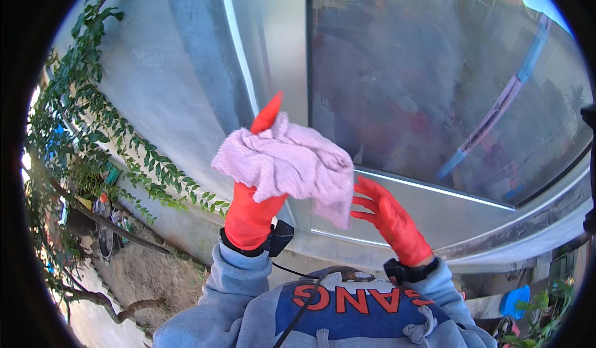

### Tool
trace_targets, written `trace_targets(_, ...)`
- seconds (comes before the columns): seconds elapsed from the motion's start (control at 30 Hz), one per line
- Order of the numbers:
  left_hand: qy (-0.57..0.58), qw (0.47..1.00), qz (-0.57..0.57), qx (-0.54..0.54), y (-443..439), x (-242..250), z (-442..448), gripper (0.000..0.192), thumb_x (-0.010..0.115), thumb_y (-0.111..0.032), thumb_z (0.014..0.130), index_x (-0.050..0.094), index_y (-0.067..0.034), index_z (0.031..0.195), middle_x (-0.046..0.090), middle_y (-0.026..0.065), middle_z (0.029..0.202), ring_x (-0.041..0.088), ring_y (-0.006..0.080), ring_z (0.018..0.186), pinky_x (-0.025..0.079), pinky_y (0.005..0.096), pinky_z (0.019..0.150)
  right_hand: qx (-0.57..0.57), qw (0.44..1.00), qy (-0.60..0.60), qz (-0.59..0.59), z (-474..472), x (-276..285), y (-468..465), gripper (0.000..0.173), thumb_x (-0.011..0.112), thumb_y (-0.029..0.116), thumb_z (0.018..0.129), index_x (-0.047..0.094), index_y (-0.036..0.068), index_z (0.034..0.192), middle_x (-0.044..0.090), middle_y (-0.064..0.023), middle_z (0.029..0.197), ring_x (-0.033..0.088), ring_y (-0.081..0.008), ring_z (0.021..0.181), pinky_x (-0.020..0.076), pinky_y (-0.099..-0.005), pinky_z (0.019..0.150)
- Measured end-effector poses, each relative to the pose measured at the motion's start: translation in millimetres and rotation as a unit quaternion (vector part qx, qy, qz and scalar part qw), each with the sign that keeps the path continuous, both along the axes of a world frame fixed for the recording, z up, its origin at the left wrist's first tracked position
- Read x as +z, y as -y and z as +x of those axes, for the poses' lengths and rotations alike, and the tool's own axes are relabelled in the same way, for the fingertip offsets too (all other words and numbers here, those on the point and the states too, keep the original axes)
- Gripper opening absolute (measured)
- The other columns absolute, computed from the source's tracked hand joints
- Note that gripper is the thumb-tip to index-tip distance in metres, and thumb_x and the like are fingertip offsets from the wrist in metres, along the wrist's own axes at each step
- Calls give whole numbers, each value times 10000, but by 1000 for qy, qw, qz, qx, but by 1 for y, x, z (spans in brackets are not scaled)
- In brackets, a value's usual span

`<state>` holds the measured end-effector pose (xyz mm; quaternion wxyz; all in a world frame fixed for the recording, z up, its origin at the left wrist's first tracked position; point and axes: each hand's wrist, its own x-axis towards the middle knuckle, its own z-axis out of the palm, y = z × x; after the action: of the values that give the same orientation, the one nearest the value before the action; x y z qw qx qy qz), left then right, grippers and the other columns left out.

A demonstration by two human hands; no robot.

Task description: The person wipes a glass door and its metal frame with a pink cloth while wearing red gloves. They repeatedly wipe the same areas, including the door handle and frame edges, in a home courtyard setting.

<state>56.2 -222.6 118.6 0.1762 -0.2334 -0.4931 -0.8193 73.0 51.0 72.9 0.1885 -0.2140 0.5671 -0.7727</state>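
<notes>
A crumpled pink cloth (288, 161) lies draped over my left hand (256, 215), which wears a red rubber glove. One gloved fingertip sticks up past the cloth's far edge; the other fingers are hidden under the folds. Just right of the cloth is my right hand (391, 222), also in a red glove, with fingers apart and holding nothing. Its fingertips come close to the cloth's hanging right edge; contact cannot be made out. Beyond both hands stands a glass window pane (382, 82), hazy with smears and reflections, in a metal frame (437, 189).
A grey plastered wall (153, 68) rises left of the window. Leafy vine stems (153, 157) hang along it, and a bare branch (111, 229) crosses the lower left above the ground (153, 264). At the lower right sits a blue bucket (516, 301). A black cable (302, 310) runs across my sweatshirt.
</notes>
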Motion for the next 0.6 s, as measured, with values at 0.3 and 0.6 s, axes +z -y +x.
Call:
trace_targets(0.3, -12, 916, -400, -40, -79, -56, 14, 1007, 684, 104, 757, 259, -193, 1619, 682, 164, 1197, 689, 287, 995, 520, 352, 913, -36, 977, 154, -144, 27, -29, 2, 910, 767, 200, 905, 203, 112, 1614, 348, -97, 1590, 396, -253, 1439, 365, -415, 1153)
trace_targets(0.6, 27, 900, -388, -200, -112, -88, 15, 806, 688, 104, 782, 425, -76, 1522, 537, 130, 1480, 621, 249, 1206, 510, 373, 992, -274, 945, 162, -76, 61, -69, -91, 520, 694, 233, 948, 517, 41, 1398, 661, -73, 1184, 645, -169, 1031, 534, -303, 877)
